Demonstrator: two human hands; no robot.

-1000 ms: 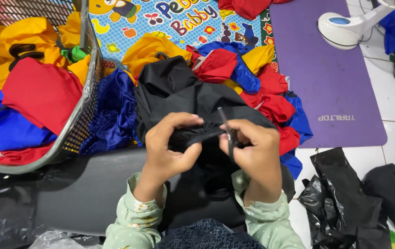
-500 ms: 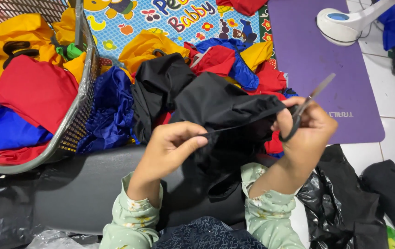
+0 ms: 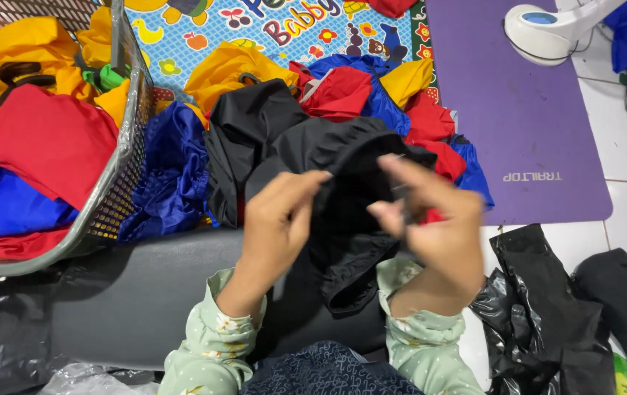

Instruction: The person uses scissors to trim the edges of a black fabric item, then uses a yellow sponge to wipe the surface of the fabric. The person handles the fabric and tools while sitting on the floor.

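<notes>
Two hands work on one black garment (image 3: 342,219), which is held up in front of the person, above a dark grey surface (image 3: 145,292) and just before a heap of red, blue, yellow and black cloth pieces (image 3: 357,95) on the floor mat. The left hand (image 3: 277,219) pinches the upper edge of the black cloth between thumb and fingers. The right hand (image 3: 430,227) is closed around the same edge a little to the side; something thin seems to be between its fingers, but the picture is too blurred there to say what it is. The cloth hangs down loosely between the two pale green sleeves. To me, the step in hand looks like checking or trimming along the hem of this piece. The next move, I think, needs the edge kept tight between both hands, so that the spot being worked on stays visible. A wire basket (image 3: 127,132) full of coloured cloth stands at the left, well apart from the hands.
</notes>
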